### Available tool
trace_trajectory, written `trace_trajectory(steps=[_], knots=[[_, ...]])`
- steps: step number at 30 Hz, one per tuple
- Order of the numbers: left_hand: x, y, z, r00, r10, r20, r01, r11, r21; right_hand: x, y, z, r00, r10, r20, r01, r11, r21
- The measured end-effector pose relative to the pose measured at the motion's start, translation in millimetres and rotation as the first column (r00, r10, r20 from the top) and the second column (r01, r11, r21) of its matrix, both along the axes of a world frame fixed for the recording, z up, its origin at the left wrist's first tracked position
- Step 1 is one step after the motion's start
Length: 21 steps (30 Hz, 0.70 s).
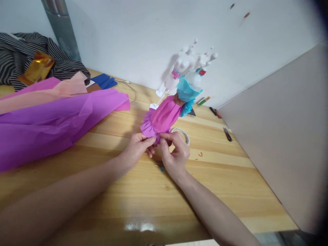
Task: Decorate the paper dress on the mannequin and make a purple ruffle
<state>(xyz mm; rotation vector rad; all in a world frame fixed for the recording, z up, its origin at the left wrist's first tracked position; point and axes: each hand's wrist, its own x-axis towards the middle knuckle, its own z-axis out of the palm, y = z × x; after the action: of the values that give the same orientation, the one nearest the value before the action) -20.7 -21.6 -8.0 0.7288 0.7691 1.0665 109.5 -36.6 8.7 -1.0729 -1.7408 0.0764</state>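
Observation:
A small mannequin dressed in a pink and purple crepe-paper dress (164, 118) stands on the wooden table (220, 191). My left hand (138, 147) pinches the purple ruffled hem of the dress from the left. My right hand (174, 152) pinches the same hem from the right, fingers closed on the paper. Behind it stands a second mannequin with a turquoise paper skirt (189, 90), and bare white mannequins (184, 63) stand against the wall.
Large sheets of purple tissue paper (51, 123) and pink tissue paper (46, 90) cover the table's left. A tape roll (185, 134) lies by my right hand. Blue paper (104, 81), a striped cloth (23, 54), small clippers (227, 134) and a grey panel (287, 136) at right.

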Motion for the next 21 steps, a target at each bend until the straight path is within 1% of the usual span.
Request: trace_trajectory(steps=[3, 6, 10, 18, 21], knots=[[-1.6, 0.7, -1.0, 1.000, -0.029, 0.009, 0.029, 1.000, 0.001, 2.1, 1.6, -0.6, 0.994, -0.004, -0.105, 0.002, 1.000, -0.018], [-3.7, -0.1, 0.9, 0.998, -0.063, 0.017, 0.063, 0.998, 0.004, 4.4, 3.7, -2.4, 0.976, -0.015, -0.216, 0.002, 0.998, -0.062], [-5.0, -1.5, 2.7, 0.996, -0.087, 0.029, 0.086, 0.996, 0.010, 5.3, 5.9, -4.6, 0.960, -0.041, -0.279, 0.006, 0.992, -0.125], [-3.2, -1.3, 3.2, 0.999, -0.013, 0.048, 0.013, 1.000, -0.005, 5.9, 7.1, -7.4, 0.921, -0.012, -0.389, -0.052, 0.987, -0.154], [-2.7, -1.1, 2.2, 0.998, -0.003, 0.059, 0.004, 1.000, -0.011, 5.8, 7.4, -9.0, 0.908, -0.023, -0.418, -0.057, 0.983, -0.176]])
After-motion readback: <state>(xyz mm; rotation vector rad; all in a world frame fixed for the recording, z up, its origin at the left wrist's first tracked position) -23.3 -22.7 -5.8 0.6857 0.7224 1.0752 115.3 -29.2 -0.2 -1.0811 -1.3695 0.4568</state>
